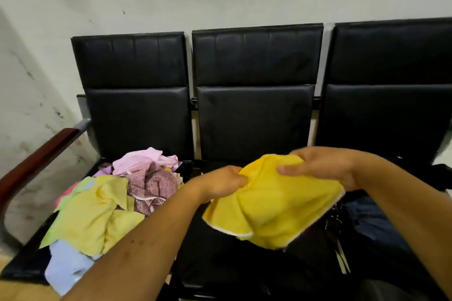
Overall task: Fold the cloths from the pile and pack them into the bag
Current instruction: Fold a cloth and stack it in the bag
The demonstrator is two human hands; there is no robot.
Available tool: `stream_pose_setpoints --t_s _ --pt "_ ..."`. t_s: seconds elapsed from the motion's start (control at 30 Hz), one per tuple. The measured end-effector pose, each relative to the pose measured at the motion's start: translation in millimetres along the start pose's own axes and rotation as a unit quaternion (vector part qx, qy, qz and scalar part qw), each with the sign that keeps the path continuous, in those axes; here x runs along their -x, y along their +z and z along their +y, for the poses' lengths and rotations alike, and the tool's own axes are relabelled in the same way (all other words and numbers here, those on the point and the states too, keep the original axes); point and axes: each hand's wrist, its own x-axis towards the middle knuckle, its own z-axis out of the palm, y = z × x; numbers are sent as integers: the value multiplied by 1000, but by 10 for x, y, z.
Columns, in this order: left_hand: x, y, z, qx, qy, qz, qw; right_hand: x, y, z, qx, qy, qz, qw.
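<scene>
Cloth (pixel 274 205), yellow, bunched, pinched along top edge by left hand (pixel 221 182) and right hand (pixel 322 168) over middle seat (pixel 215 252), between pile (pixel 102 203) at left and dark bag (pixel 374 222) at right; hangs slack, so likely folds crooked unless corners found.

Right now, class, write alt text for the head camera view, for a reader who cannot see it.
A person's left grip and right grip hold a yellow cloth above the middle seat of a black bench. A pile of coloured cloths lies on the left seat, and a dark bag sits on the right seat.
</scene>
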Motion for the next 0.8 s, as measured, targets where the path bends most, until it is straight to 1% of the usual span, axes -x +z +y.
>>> stream_pose_setpoints --t_s 0.07,0.1,0.13,0.17,0.2,0.23,0.27,0.3,0.33,0.4,0.43,0.47,0.5,0.53,0.57,0.6,0.63,0.67,0.7,0.73,0.77,0.8 --pt "50 -5 -1 -4 -25 -69 997 35 -150 170 112 92 -102 984" --pt "85 -13 8 -19 -38 -109 993 19 -197 251 166 123 -130 970" --pt "97 -24 2 -47 -52 -143 987 -6 -227 325 202 149 -137 958" --pt "100 -34 -17 -85 -64 -171 980 -27 -239 383 221 166 -123 953" --pt "74 -38 -55 -122 -71 -183 973 -49 -246 432 226 174 -99 953" --pt "41 -48 -111 -158 -73 -174 969 -69 -239 474 219 173 -66 958" --pt "6 -70 -177 -185 -65 -135 971 -88 -233 504 192 167 -25 967" --pt "-27 -106 -238 -195 -50 -76 977 -115 -226 535 153 155 17 976" --pt "-48 -152 -290 -184 -33 -9 982 -149 -221 568 113 138 58 982" --pt "-71 -247 -376 -135 -10 108 985 -244 -229 658 45 112 130 984" --pt "-80 -292 -420 -119 -8 146 982 -286 -244 686 18 108 153 982" --pt "-73 -324 -458 -121 -13 163 979 -314 -258 722 4 117 158 980" --pt "-60 -355 -497 -139 -20 160 977 -319 -273 744 11 140 137 981" --pt "-32 -373 -534 -147 -32 132 980 -306 -285 757 31 178 90 980" --pt "4 -385 -583 -129 -54 87 986 -276 -291 773 66 221 23 973" --pt "71 -402 -605 -84 -91 23 992 -243 -310 791 111 255 -45 960" --pt "135 -431 -638 -35 -135 -49 989 -228 -326 829 152 278 -104 943" --pt "205 -455 -661 4 -176 -119 977 -214 -340 867 182 294 -149 926" --pt "256 -470 -684 34 -207 -175 962 -212 -352 907 197 307 -178 914" --pt "287 -475 -692 52 -225 -202 952 -216 -348 929 202 319 -182 908" --pt "294 -463 -697 61 -229 -198 951 -225 -334 941 202 320 -165 911" --pt "265 -457 -684 72 -220 -161 959 -236 -314 921 194 308 -125 923"
